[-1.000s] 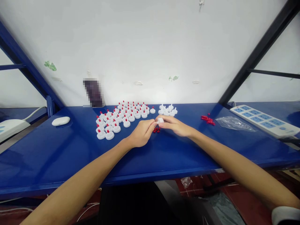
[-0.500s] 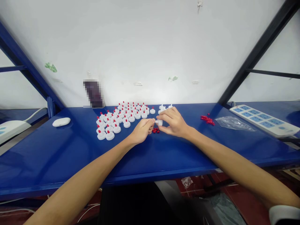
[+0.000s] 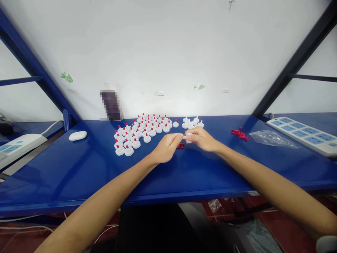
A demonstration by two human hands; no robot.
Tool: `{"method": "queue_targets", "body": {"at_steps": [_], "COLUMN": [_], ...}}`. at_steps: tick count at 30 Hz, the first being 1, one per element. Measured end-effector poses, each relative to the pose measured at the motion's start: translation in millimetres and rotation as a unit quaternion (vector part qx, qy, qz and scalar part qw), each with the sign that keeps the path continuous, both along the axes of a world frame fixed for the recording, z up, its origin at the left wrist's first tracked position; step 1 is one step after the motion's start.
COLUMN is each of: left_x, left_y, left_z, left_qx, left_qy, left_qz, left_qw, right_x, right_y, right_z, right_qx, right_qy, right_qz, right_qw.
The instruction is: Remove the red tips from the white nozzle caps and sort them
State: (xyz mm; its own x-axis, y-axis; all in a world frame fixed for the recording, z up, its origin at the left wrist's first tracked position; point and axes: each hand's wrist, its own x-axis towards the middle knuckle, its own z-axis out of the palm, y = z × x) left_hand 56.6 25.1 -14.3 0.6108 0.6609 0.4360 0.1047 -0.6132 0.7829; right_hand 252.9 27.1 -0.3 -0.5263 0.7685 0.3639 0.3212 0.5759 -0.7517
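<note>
Fingers of the left hand [image 3: 166, 147] and right hand [image 3: 203, 139] pinch a white plastic nozzle cap [image 3: 188, 137] at frame center, above small red plastic tips [image 3: 180, 146] on a glossy blue desk [image 3: 86, 175].

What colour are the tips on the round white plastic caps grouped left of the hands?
Red tips, clearest in the head view.
</note>
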Motion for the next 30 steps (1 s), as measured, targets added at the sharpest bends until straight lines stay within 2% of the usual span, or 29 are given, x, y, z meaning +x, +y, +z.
{"method": "queue_targets", "body": {"at_steps": [3, 7, 10, 13, 15, 18, 21, 23, 26, 30], "left_x": [-5, -11, -13, -13, -13, -11, -7, -3, 2, 8], "left_y": [-2, 0, 2, 2, 1, -3, -8, -10, -12, -13], "left_z": [7.6, 9.3, 5.8, 2.0, 1.0, 2.5, 5.1, 6.1, 5.6, 0.6], "left_qx": [0.13, 0.277, 0.328, 0.343, 0.33, 0.275, 0.185, 0.114, 0.017, -0.079], "left_qy": [0.068, 0.151, 0.209, 0.251, 0.254, 0.206, 0.119, 0.064, -0.004, -0.051], "left_qz": [0.013, 0.031, 0.028, 0.019, 0.011, -0.015, -0.016, 0.0, -0.006, -0.041], "left_qw": [0.989, 0.948, 0.921, 0.905, 0.909, 0.939, 0.975, 0.991, 1.0, 0.995], "right_x": [0, 0, -1, -1, -1, 0, -3, -8, -14, -16], "right_y": [6, 7, 0, -8, -11, -10, -8, -6, -5, -5], "right_z": [-4.5, -2.9, 5.8, 12.7, 14.2, 12.4, 6.6, 1.2, -6.8, -11.5], "right_qx": [-0.1, -0.15, -0.125, -0.085, -0.097, -0.157, -0.223, -0.239, -0.218, -0.162], "right_qy": [0.052, 0.051, 0.006, -0.039, -0.069, -0.06, 0.035, 0.115, 0.187, 0.197], "right_qz": [0.039, 0.059, 0.059, 0.071, 0.085, 0.102, 0.106, 0.1, 0.086, 0.076], "right_qw": [0.993, 0.986, 0.99, 0.993, 0.989, 0.98, 0.968, 0.959, 0.954, 0.964]}}
